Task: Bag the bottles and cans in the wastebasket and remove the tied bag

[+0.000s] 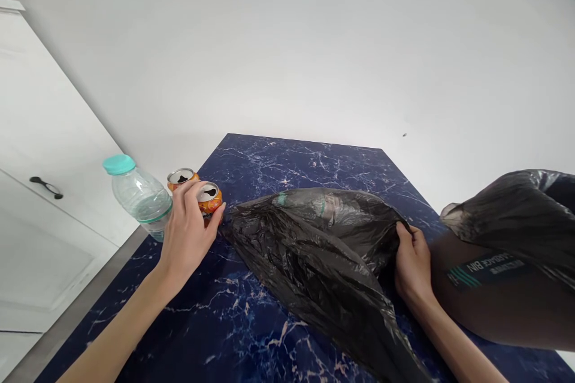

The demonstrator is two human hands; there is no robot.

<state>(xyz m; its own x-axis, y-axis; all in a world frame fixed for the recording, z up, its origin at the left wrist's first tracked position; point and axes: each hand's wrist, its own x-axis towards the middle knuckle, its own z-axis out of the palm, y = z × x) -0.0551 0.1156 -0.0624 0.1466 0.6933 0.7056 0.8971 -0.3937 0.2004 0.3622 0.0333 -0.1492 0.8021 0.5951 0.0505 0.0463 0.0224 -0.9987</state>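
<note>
My left hand [186, 233] is closed around an orange drink can [210, 200] with an opened top, at the left of the table. Just behind it stands a second orange can [182, 178], also opened. To the left is a clear plastic bottle [141, 194] with a turquoise cap and some liquid inside. My right hand [413, 260] pinches the edge of a black plastic garbage bag [309, 269] lying across the table. Through the thin film of the bag a plastic bottle [332, 206] shows faintly.
The dark blue marble-patterned table [287, 161] stands against a white wall [314, 60]. At the right is a brown garbage bin [507, 305] with black bag film [516, 209] over its mouth. A white cabinet [49, 149] with a black handle is on the left.
</note>
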